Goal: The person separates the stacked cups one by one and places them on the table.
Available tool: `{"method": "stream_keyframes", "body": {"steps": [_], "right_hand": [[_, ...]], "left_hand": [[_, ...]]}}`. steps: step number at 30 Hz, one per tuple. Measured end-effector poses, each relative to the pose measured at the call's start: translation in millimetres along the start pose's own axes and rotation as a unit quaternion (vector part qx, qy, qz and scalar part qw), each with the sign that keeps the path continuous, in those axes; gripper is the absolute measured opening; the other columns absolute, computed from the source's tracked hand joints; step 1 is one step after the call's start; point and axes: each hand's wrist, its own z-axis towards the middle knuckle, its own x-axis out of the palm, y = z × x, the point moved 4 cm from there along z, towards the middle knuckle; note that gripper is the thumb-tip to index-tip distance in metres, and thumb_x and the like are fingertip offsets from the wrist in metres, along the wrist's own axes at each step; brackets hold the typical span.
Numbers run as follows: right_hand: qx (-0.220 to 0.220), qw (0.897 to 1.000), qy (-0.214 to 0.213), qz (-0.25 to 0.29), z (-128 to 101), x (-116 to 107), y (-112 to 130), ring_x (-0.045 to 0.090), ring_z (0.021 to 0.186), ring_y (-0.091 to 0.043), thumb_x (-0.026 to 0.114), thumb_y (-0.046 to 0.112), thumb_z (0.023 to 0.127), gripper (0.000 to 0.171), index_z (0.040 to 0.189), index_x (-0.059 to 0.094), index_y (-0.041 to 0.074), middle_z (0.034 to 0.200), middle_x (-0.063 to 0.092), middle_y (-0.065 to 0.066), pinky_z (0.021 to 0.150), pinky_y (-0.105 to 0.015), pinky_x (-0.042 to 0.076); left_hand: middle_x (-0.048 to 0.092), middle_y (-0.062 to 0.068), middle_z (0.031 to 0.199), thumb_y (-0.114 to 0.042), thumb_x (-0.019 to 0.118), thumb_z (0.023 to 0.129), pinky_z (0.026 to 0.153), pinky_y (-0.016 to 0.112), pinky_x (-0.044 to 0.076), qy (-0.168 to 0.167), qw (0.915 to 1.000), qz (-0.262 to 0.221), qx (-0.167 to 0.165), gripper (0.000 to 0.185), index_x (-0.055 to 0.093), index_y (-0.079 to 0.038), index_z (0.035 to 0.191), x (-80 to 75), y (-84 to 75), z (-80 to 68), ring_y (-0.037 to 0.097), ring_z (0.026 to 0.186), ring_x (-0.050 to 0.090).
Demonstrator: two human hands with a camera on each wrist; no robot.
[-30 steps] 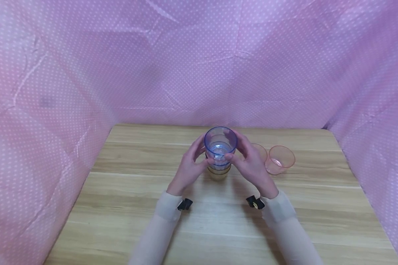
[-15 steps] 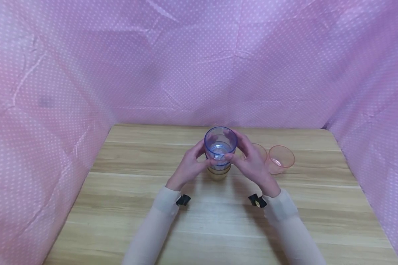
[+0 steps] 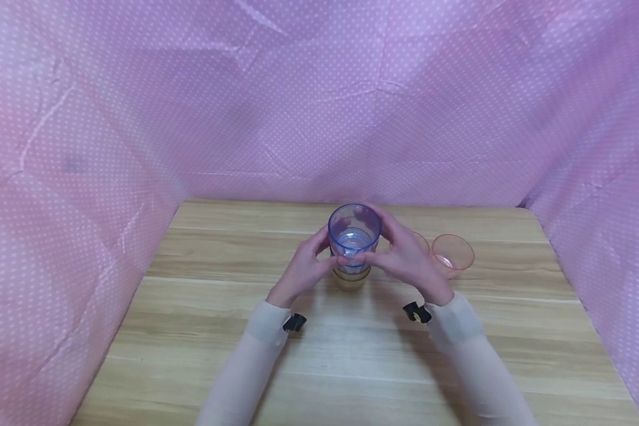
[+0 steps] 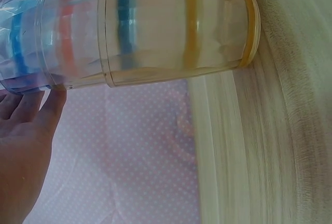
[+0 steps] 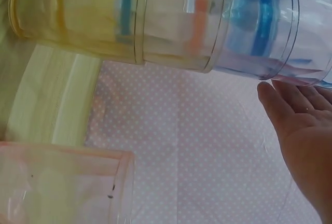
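A tall stack of nested see-through tumblers stands upright on the table, with a blue tumbler [image 3: 354,223] on top and a yellow tumbler [image 3: 351,284] at the bottom. Orange and blue bands show through the walls in both wrist views. My left hand [image 3: 307,269] grips the upper stack from the left, its fingertips against the bluish tumblers. From the right, my right hand [image 3: 409,260] curls round the same height, fingers behind and thumb in front. Both thumbs nearly meet at the front. In the right wrist view, the yellow tumbler [image 5: 93,22] rests on the wood.
Two pinkish-orange tumblers, one farther right [image 3: 452,251] and one partly behind my right hand [image 3: 420,244], stand on the wooden table [image 3: 351,373]. Pink dotted cloth [image 3: 319,118] hangs behind the table and on both sides.
My right thumb has slid left across the stack's front towards the left thumb, and the right forearm has swung slightly outward. My left forearm has shifted a little left. The stack stays in place.
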Motion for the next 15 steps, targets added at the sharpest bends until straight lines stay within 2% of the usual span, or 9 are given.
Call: {"method": "stream_keyframes", "body": {"steps": [7, 15], "right_hand": [[0.021, 1.0, -0.005, 0.012, -0.1, 1.5, -1.6, 0.055, 0.135, -0.027, 0.09, 0.006, 0.079, 0.087, 0.154, 0.046, 0.013, 0.145, 0.059, -0.01, 0.115, -0.046, 0.046], [0.021, 0.999, -0.012, 0.022, -0.3, 3.3, -2.9, 0.057, 0.133, -0.025, 0.09, 0.006, 0.079, 0.086, 0.153, 0.047, 0.012, 0.146, 0.059, -0.007, 0.113, -0.038, 0.048]], "left_hand": [[0.051, 0.009, 0.156, -0.006, 0.076, 0.093, 0.12, 0.041, 0.04, 0.002, 0.9999, -0.002, 0.016, 0.075, 0.04, -0.009, 0.159, 1.3, 0.2, -0.8, 0.029, 0.138, 0.053], [0.052, 0.009, 0.156, -0.041, 0.068, 0.094, 0.119, 0.04, 0.042, 0.004, 0.9984, 0.004, 0.056, 0.078, 0.039, -0.009, 0.159, 1.9, 2.0, -0.5, 0.028, 0.138, 0.054]]}}
